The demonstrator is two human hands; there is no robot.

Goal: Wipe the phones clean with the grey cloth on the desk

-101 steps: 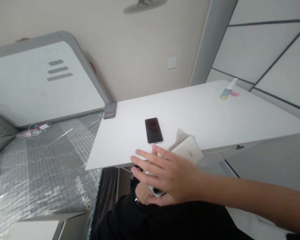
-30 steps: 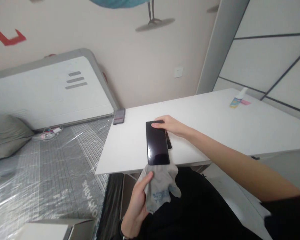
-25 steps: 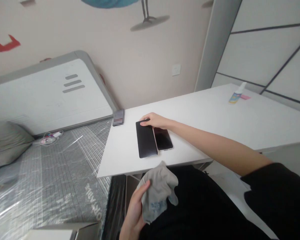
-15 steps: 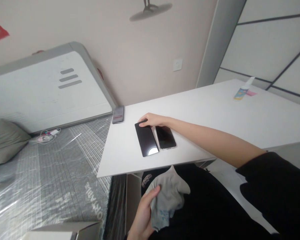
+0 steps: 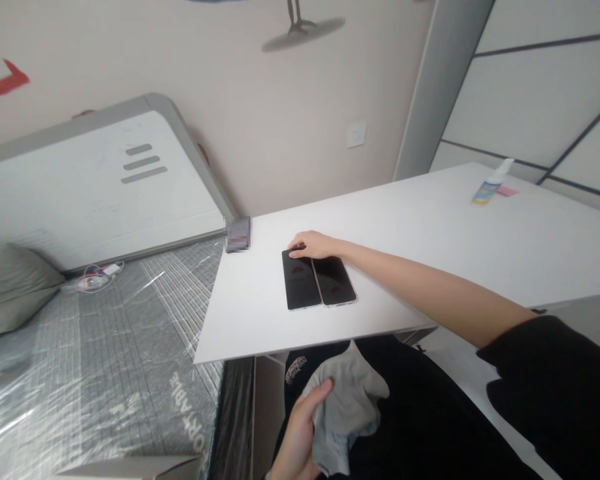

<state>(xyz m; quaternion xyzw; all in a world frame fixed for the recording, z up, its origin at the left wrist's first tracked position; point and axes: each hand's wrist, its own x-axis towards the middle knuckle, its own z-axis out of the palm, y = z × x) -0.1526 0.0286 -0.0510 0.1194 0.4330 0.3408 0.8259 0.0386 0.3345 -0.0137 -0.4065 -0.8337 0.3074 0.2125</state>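
Observation:
Two dark-screened smartphones lie side by side on the white table (image 5: pixel 260 287). My right hand (image 5: pixel 313 244) grips the far edge of the left smartphone (image 5: pixel 303 283), its thumb on the screen and its other fingers partly hidden behind the edge. Under my wrist, the right smartphone (image 5: pixel 336 281) shows a clear or pale rim, and the two long sides meet or nearly meet. Down over my lap, my left hand (image 5: pixel 303 427) holds a crumpled grey cloth (image 5: pixel 350 403) with faint blue print, the thumb pressed on top of it.
A spray bottle (image 5: pixel 491 183) and a pink item (image 5: pixel 508 191) stand toward the table's far right. At the far left corner sits a small blurred box (image 5: pixel 239 235). A plastic-covered mattress (image 5: pixel 130 347) with a cable (image 5: pixel 97 277) borders the table's left side.
The left smartphone has come down from a slight tilt and shifted right against the other one, my right hand moving with it. My left hand still holds the cloth.

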